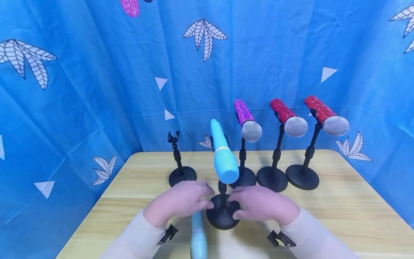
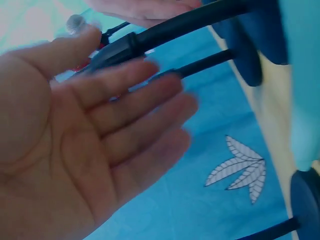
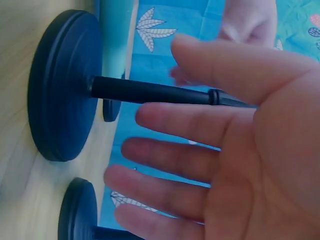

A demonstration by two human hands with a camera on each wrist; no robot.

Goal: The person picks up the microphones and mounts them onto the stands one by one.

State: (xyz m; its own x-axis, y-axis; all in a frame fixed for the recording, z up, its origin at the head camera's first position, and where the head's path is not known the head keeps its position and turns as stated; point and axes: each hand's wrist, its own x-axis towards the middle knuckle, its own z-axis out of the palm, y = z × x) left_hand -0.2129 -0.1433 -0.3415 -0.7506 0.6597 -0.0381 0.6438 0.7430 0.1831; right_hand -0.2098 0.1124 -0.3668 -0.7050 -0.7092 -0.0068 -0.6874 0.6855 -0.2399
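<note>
A light blue microphone (image 1: 225,162) sits tilted in the clip of a black stand (image 1: 223,218), head toward me. On the left of that stand is my left hand (image 1: 182,199), fingers extended and palm facing the pole. My right hand (image 1: 263,202) mirrors it on the other side, above the base's right edge. Both wrist views show spread fingers with nothing gripped: the left fingers (image 2: 145,107) overlap the pole in view, and the right fingers (image 3: 170,155) lie alongside it. A second light blue microphone (image 1: 198,237) lies on the table below my left hand, its far end hidden.
Behind the left hand stands a black stand (image 1: 182,175) with a bare clip. Farther right, a purple microphone (image 1: 248,122) and two red microphones (image 1: 289,118) rest in stands. The wooden table (image 1: 349,216) meets a blue patterned curtain (image 1: 129,72) at its back and sides.
</note>
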